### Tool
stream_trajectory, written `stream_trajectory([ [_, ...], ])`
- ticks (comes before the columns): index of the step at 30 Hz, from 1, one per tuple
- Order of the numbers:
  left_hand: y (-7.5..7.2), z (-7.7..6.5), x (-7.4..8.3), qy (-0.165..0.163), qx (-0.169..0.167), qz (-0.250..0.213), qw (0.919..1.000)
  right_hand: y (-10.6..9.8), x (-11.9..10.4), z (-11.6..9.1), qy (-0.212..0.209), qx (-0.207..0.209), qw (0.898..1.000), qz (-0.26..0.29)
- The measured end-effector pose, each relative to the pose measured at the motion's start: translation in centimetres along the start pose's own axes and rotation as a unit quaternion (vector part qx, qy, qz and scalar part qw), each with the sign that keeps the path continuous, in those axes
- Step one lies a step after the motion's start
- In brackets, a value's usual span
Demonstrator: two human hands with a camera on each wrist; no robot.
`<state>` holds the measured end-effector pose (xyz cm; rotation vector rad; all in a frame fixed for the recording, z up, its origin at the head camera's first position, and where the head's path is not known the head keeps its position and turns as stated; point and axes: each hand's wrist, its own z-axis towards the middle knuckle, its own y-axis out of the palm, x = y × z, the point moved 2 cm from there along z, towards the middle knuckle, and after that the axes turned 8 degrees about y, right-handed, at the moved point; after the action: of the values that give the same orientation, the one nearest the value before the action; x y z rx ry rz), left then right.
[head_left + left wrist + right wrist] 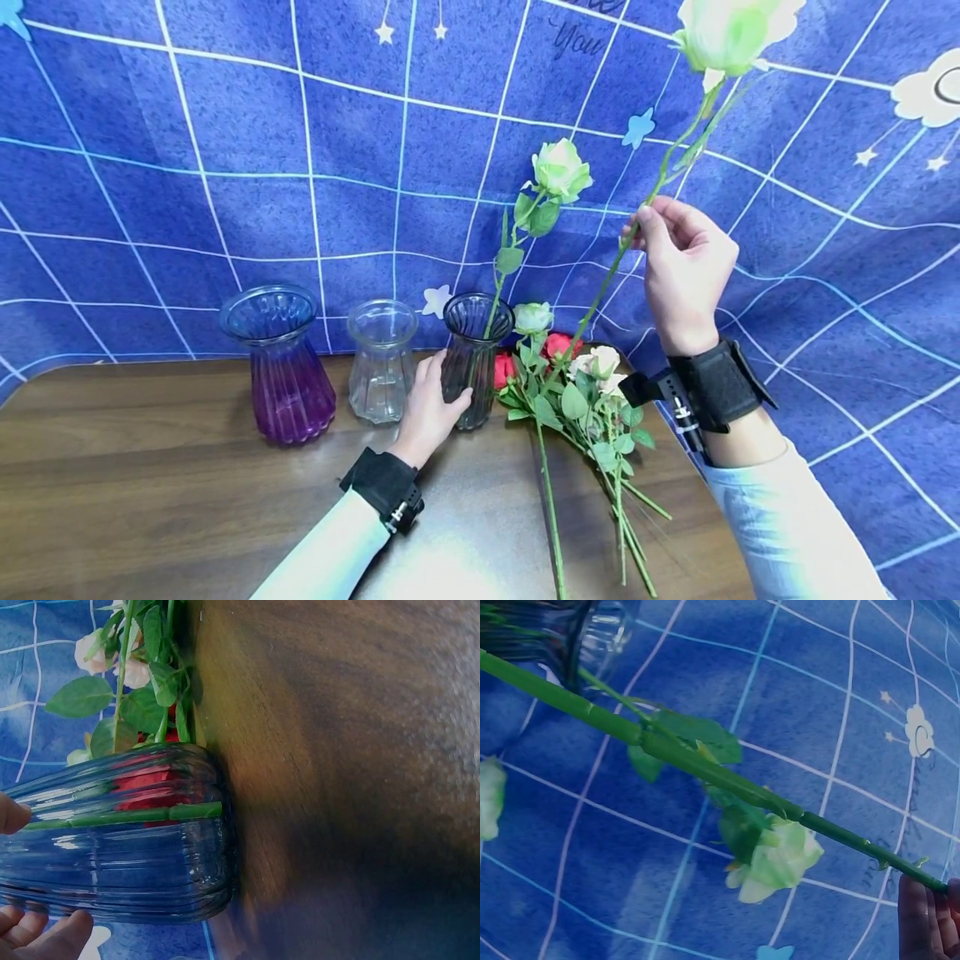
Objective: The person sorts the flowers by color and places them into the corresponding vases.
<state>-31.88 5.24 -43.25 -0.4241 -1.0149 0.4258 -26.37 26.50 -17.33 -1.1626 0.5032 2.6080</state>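
My left hand (429, 410) grips a dark grey ribbed glass vase (483, 367) standing on the table, thumb on one side and fingers on the other. One white-green rose (561, 171) stands in this vase, leaning right; its cut stem (157, 815) shows through the glass in the left wrist view. Up to the right, my right hand (692, 271) pinches the long stem (697, 766) of a second white-green rose (727, 37). That bloom is partly cut off by the head view's top edge. Its stem slants down left, passing in front of the flowers on the table.
Left of the grey vase stand a clear glass vase (381, 367) and a larger blue-purple vase (291, 375). On the right lie several roses, including red (561, 346) and cream (600, 365) ones, stems toward the front. A blue grid-patterned cloth (360, 208) hangs behind the wooden table (150, 492).
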Motion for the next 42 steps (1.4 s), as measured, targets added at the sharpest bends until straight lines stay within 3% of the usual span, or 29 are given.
stream_trajectory([
  [15,-0.1,-0.3,-0.1,-0.005,0.008,0.005,0.9999,3.9,-3.0,2.3,-0.065,0.024,0.998,-0.001],
  [23,-0.2,-0.4,-0.3,-0.011,0.002,0.005,0.9999,6.1,-3.3,2.4,-0.097,0.018,0.995,-0.021],
  [42,0.0,-0.2,-0.1,-0.011,0.003,0.005,0.9999,6.8,-0.8,1.7,-0.072,0.017,0.996,-0.048],
])
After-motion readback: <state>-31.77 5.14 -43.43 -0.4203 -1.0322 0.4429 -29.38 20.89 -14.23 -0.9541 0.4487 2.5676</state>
